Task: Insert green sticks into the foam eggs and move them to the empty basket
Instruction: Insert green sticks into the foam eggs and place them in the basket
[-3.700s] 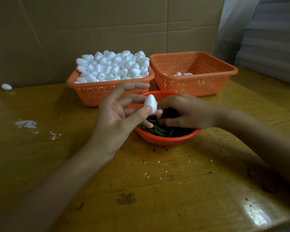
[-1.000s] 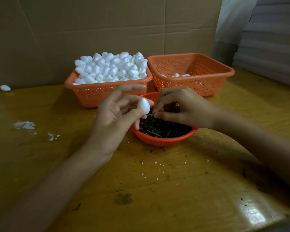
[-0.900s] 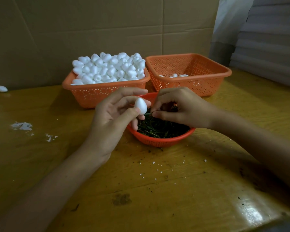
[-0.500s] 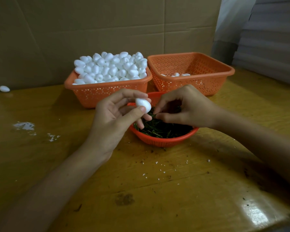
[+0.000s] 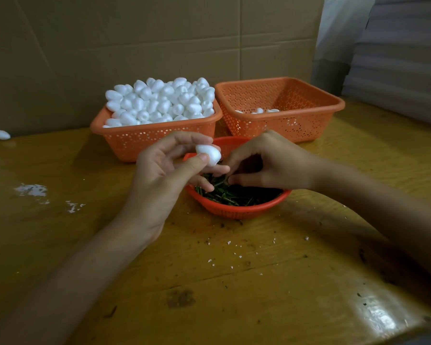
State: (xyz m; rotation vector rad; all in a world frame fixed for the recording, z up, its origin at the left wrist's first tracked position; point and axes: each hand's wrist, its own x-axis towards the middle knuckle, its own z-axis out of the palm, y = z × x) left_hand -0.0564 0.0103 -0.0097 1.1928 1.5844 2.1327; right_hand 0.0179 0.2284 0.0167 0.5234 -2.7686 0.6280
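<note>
Cardboard wall (image 5: 135, 46) stands behind a glossy yellow-brown wooden table (image 5: 234, 282), with a stack of pale ribbed sheets (image 5: 396, 58) at the far right. Three orange plastic containers sit close together on the table: two square baskets with perforated walls, side by side, and one round bowl just in front of them. The left basket (image 5: 154, 145) is heaped above its rim with white foam eggs (image 5: 159, 100), smooth, matte and pointed at one end, too many to count. The right basket (image 5: 284, 128) is nearly empty; three or perhaps four loose eggs (image 5: 259, 111) show over its near wall, which hides the rest of its floor. The round bowl (image 5: 237, 211) has a fine mesh wall and holds a tangled bed of short, thin green sticks (image 5: 234, 194).

Above the bowl's left rim the left hand (image 5: 159, 180) pinches a single held egg (image 5: 208, 153), the thumb on its near side and a fingertip on its far side, the lower fingers reaching toward the sticks. The right hand (image 5: 271, 163) is over the bowl with its fingers curled, thumb and forefinger tips drawn together right at the sticks and just beside the held egg; in the dim light I cannot tell whether a stick lies between them.

One stray egg (image 5: 2, 134) lies at the far left by the wall, well apart from the baskets. Two patches of white foam crumbs (image 5: 31, 190) mark the table's left side, and small white and dark specks (image 5: 229, 242) are scattered in front of the bowl
</note>
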